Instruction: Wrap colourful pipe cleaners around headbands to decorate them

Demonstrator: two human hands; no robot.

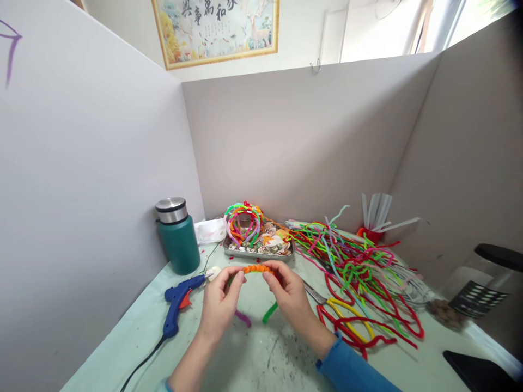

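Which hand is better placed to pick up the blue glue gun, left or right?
Left, probably. The left hand grips the near end of the orange-wrapped headband, and the glue gun lies just to its left on the table. The right hand would have to cross over.

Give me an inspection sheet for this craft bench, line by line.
Surface: pale green table, scuffed with dark specks near the front.
Job's things: orange-wrapped headband held in an arch; purple and green ends hang below.
Clutter: pipe cleaner pile, scissors, metal tray of trinkets and headbands, green flask, white sticks in a red cup.
Grippers: left hand and right hand each pinch one end of the headband.
Cables: blue glue gun, its black cord running off the front edge.
Surroundings: grey partition panels, framed picture above.
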